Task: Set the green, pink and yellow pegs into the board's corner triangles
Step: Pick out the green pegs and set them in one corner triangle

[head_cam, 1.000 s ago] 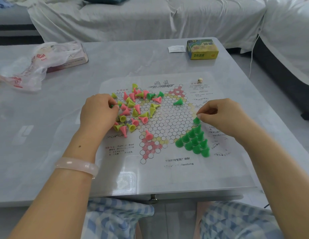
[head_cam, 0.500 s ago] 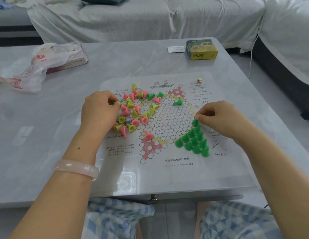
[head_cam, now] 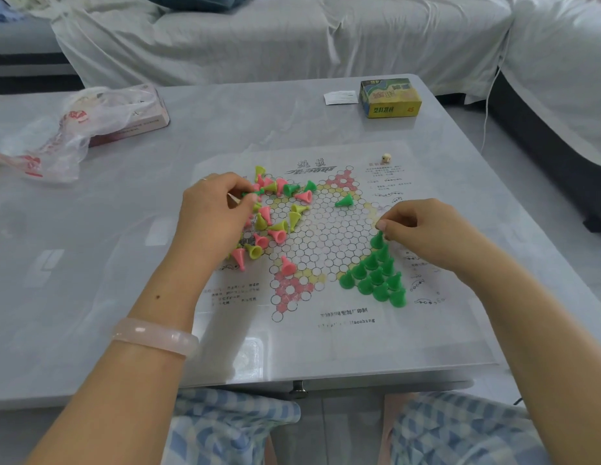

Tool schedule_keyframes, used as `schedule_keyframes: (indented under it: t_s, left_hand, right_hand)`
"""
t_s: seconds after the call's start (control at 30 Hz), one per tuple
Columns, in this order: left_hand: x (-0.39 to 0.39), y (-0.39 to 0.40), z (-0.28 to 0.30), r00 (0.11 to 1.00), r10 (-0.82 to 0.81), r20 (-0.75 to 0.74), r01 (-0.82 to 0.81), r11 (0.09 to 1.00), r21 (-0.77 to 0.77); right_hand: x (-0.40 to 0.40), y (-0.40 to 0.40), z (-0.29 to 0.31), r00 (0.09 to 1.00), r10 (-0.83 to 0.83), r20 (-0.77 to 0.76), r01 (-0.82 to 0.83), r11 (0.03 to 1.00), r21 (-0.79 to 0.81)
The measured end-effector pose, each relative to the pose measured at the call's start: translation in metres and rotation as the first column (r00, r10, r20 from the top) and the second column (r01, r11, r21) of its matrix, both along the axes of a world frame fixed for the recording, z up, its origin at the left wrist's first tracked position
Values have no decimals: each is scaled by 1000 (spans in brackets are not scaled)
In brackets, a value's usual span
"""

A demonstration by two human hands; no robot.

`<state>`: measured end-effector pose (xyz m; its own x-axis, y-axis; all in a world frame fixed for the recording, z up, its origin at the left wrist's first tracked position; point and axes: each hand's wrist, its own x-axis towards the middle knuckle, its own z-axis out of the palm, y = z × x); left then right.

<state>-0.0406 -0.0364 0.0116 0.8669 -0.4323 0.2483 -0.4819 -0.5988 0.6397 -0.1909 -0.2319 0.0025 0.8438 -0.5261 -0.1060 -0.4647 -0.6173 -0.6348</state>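
Observation:
The paper star board (head_cam: 329,236) lies flat on the table. Several green pegs (head_cam: 376,275) stand in its near right triangle. My right hand (head_cam: 423,233) pinches the tip of the topmost green peg (head_cam: 378,239) of that group. A loose heap of pink, yellow and green pegs (head_cam: 275,213) lies over the board's left side. My left hand (head_cam: 215,213) reaches into the heap and pinches a green peg (head_cam: 252,193). One green peg (head_cam: 344,200) lies on its side near the centre. A pink peg (head_cam: 287,266) stands by the near pink triangle.
A yellow-green box (head_cam: 389,99) and a white slip (head_cam: 340,97) sit at the table's far right. A crumpled plastic bag (head_cam: 74,135) over a pink box lies at the far left. A small die (head_cam: 386,158) rests on the board's far edge. Covered sofas stand behind and right.
My left hand moved up the heap's left edge and took hold of a green peg. My right hand lowered slightly onto the top green peg of the triangle.

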Motion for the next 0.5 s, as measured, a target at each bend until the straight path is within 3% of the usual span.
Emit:
schedule_keyframes:
  t_s: [0.27, 0.4, 0.5]
  left_hand:
    - [-13, -11, 4, 993, -94, -64, 90, 994, -58]
    - [-16, -10, 11, 962, -154, -224, 107, 972, -207]
    - [-15, -10, 12, 956, -163, -245, 102, 964, -246]
  right_hand:
    - [13, 5, 15, 986, -27, 163, 35, 998, -45]
    - [44, 3, 16, 993, 118, 23, -108, 960, -257]
    - [67, 2, 15, 970, 225, -96, -244, 899, -364]
